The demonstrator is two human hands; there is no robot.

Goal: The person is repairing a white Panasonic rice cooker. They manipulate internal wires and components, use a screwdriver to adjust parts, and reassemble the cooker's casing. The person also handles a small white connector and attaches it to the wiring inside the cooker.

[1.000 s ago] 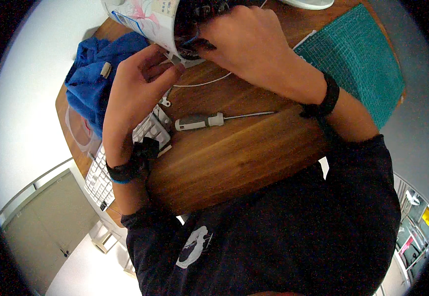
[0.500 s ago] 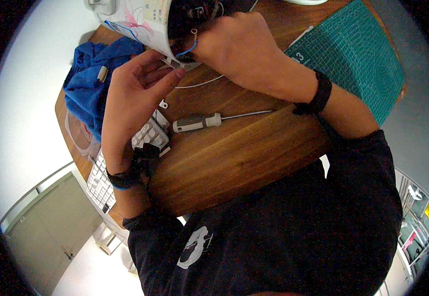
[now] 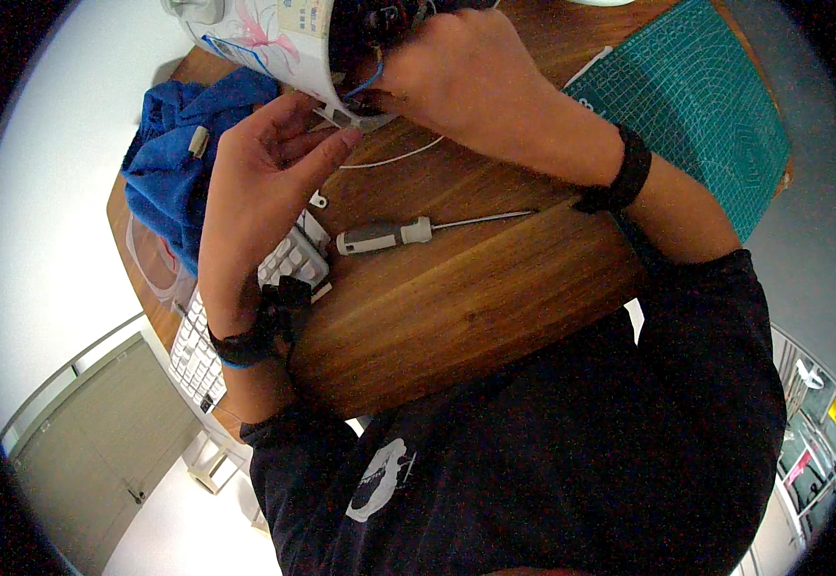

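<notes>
A white appliance housing [image 3: 288,43] with a pink flower print lies tipped at the top of the view, its open end facing right. Dark parts and wiring show inside it. Near its lower rim my left hand [image 3: 269,163] is closed, thumb and fingers about the edge. My right hand [image 3: 456,82] is bent into the open end with fingers curled; the fingertips and whatever they hold are hidden. A thin blue wire [image 3: 374,81] curves out beside those fingers. On the table below both hands lies a grey and white screwdriver [image 3: 384,236], shaft pointing right.
A blue cloth [image 3: 173,144] lies at the left, next to a clear plastic bag [image 3: 154,274]. A white keyboard [image 3: 195,350] sits under my left forearm. The green cutting mat [image 3: 696,125] covers the right side of the wooden table [image 3: 456,317]. A white cable [image 3: 403,156] runs behind the screwdriver.
My right hand has shifted slightly up and farther into the housing. The blue wire's ring end, plain before, is now hard to make out. My left hand stays nearly still.
</notes>
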